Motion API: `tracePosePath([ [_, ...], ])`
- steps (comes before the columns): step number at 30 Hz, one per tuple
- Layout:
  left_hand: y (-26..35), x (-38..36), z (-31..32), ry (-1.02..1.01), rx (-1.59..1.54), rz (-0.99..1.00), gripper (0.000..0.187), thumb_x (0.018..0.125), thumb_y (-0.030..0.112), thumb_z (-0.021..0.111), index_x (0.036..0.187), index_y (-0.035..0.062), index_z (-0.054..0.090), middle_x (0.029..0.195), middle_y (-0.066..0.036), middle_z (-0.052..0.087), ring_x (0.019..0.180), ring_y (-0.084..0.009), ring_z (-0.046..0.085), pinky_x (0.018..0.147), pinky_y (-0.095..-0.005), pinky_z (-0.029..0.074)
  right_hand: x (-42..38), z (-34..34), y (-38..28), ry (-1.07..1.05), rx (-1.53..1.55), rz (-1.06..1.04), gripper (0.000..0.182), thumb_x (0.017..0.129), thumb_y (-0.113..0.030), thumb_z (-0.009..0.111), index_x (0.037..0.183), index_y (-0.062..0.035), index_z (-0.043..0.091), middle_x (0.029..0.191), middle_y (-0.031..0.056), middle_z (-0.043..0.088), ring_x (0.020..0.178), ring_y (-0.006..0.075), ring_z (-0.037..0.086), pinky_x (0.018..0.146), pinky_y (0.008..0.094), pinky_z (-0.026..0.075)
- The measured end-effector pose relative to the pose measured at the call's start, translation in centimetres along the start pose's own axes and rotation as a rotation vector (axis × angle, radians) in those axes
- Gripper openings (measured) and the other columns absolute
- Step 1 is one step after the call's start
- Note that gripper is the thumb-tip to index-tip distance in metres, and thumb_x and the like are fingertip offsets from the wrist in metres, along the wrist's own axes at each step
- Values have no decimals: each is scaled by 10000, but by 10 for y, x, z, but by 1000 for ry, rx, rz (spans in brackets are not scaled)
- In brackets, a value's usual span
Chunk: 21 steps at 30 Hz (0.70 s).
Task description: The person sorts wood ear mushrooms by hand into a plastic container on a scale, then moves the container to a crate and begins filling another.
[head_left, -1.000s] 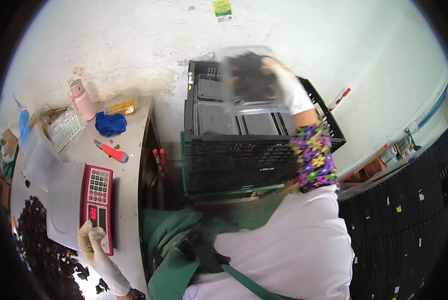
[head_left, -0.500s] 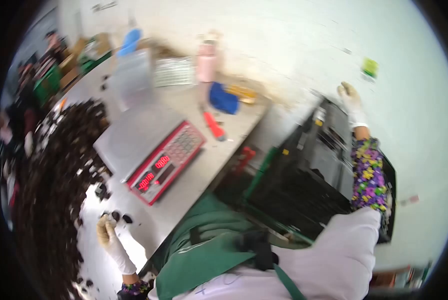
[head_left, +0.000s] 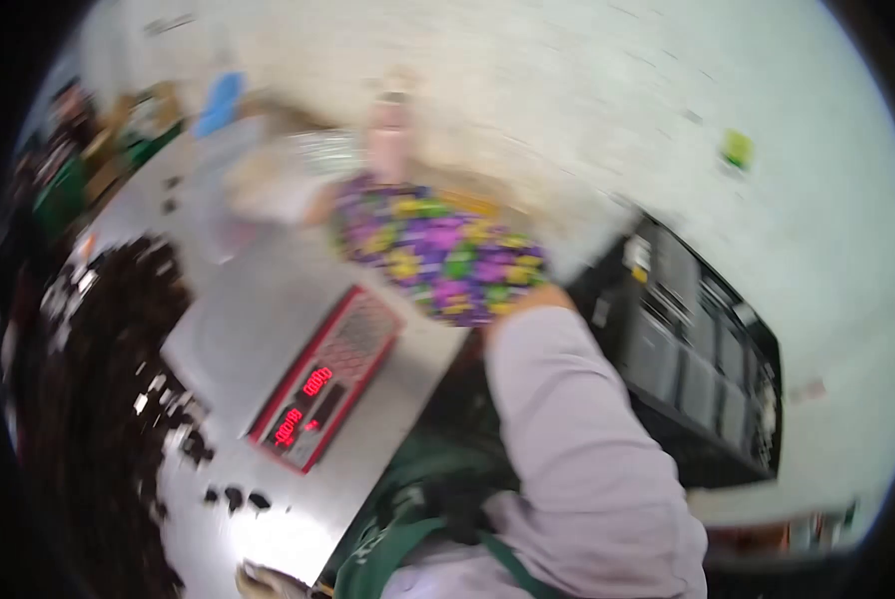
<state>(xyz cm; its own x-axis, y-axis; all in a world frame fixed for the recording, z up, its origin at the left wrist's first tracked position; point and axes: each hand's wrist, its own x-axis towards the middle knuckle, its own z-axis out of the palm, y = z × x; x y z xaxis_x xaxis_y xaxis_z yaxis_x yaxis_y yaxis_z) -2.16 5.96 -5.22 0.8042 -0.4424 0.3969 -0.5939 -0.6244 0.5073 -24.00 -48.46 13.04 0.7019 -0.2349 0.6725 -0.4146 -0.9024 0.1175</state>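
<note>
My right hand [head_left: 273, 185], in a pale glove and smeared by motion, reaches across the back of the scale. It overlaps a clear plastic bin [head_left: 223, 190] standing there, and its fingers cannot be made out. A flowered sleeve cover [head_left: 437, 250] wraps that forearm. The scale [head_left: 327, 379] has a flat metal pan, a red frame and lit red digits. At the bottom edge my gloved left hand [head_left: 263, 582] shows only in part, over the table just below a few small black pieces [head_left: 233, 497].
A big heap of dark pieces [head_left: 98, 399] covers the table's left side. Behind the scale stand a pink bottle [head_left: 389, 140] and a clear tray [head_left: 327, 150]. At right is a black crate [head_left: 707, 349] holding grey boxes, against the wall.
My right arm has swung left from above the black crate to behind the scale. My left hand has drawn down toward the bottom edge. The view has shifted slightly.
</note>
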Motion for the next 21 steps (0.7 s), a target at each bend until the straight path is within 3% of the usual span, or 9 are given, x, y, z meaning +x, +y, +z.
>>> tracePosePath([
  [1,19,1,-22,237,138,421,253,975,215,664,887,-18,711,833,-212,704,728,-379,682,673,-469,567,-7,32,12,56,-63,-154,197,904,-313,604,937,-141,695,875,110,681,806,274,657,736,472,513],
  [2,44,8,-29,317,95,520,249,973,215,665,896,-18,710,846,-211,703,742,-379,679,684,-469,564,14,-48,-50,-344,-218,138,251,865,-370,623,855,-138,720,874,96,693,893,287,659,814,465,497],
  [7,77,35,-8,221,-163,568,234,966,214,667,942,-16,703,906,-207,696,813,-380,663,740,-468,547,-17,-104,-85,-134,-349,-50,230,809,-353,631,799,-145,730,845,64,696,926,253,657,799,419,486],
  [12,104,59,10,1,-426,637,230,959,213,669,987,-14,696,967,-202,689,885,-381,647,796,-467,529,-89,-185,-68,-335,-255,114,213,885,-307,592,824,-137,704,848,88,675,899,289,646,790,446,501],
  [13,111,64,11,-51,-477,659,231,958,213,670,996,-13,695,979,-201,688,899,-381,643,808,-467,526,-107,-227,-76,-346,-285,214,227,908,-290,574,885,-124,727,890,101,686,916,317,647,833,450,513],
  [14,118,70,12,-102,-528,679,232,957,213,670,1005,-13,693,991,-200,687,913,-382,640,819,-467,522,-139,-257,-70,-73,-154,253,276,916,-301,568,1014,-122,753,967,123,710,970,339,652,869,443,517],
  [15,126,75,11,-153,-579,705,234,955,213,670,1014,-12,692,1003,-199,685,927,-382,637,830,-467,519,-167,-296,-61,-164,-160,332,330,923,-314,578,1124,-111,744,1057,147,715,1043,357,643,927,430,504],
  [18,164,87,4,-307,-718,809,242,951,212,672,1042,-11,688,1040,-197,681,970,-382,627,864,-466,509,-242,-432,-109,-142,-383,935,394,955,-361,584,1164,-53,711,1206,176,687,1153,340,625,1019,424,468],
  [21,212,92,-11,-422,-826,949,254,947,212,673,1069,-10,684,1076,-194,677,1013,-383,617,897,-466,498,-328,-551,-157,-75,-728,1187,413,974,-383,565,1190,-61,707,1177,185,697,1150,346,631,1028,414,466],
])
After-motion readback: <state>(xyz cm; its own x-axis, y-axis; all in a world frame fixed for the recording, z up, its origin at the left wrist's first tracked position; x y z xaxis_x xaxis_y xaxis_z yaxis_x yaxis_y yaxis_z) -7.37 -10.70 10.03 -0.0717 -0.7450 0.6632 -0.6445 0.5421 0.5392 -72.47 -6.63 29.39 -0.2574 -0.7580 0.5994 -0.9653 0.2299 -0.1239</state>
